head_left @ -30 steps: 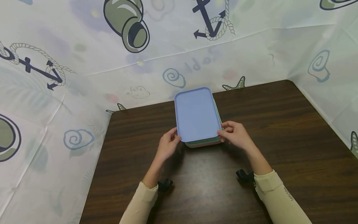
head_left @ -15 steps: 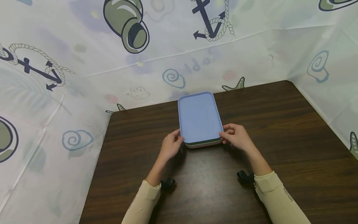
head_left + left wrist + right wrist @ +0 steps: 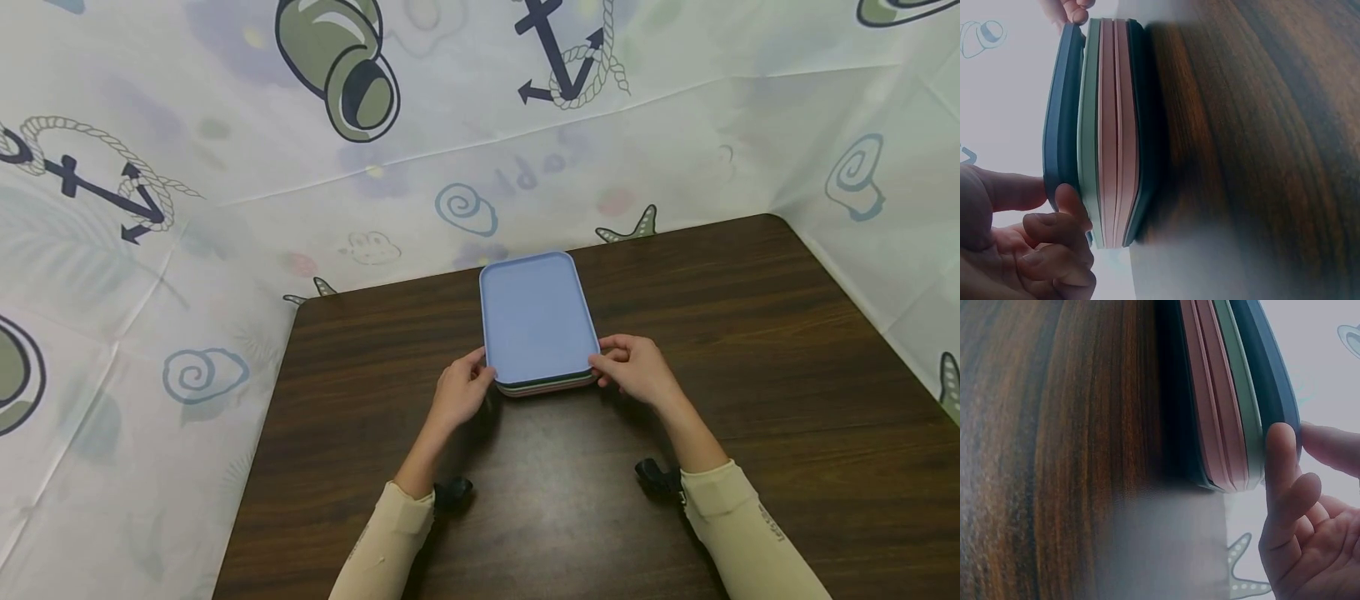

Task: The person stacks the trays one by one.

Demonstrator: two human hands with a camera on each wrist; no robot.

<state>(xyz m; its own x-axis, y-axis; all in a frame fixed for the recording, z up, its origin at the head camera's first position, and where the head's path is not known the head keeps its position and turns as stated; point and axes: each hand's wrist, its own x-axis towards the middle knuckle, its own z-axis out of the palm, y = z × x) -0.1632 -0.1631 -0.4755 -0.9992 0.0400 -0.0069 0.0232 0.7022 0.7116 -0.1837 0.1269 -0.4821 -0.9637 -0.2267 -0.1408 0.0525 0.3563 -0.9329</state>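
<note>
A light blue rectangular tray (image 3: 538, 317) lies at the top of a stack near the table's far edge. Its near left corner is pinched by my left hand (image 3: 459, 390), the near right corner by my right hand (image 3: 633, 367). Both wrist views show each thumb on the blue tray's upper face and a finger beneath its rim. A narrow gap parts it from the green tray (image 3: 1090, 125) below. Under that come two pink trays (image 3: 1215, 394), then a dark tray (image 3: 1147, 125) on the tabletop.
The stack stands on a dark wood-grain table (image 3: 750, 350). A white patterned cloth (image 3: 675, 150) rises behind the table's far edge and along its left and right sides.
The blue tray has come toward me and slightly right, so it now lines up over the stack. Both hands have shifted slightly with it, keeping their grip.
</note>
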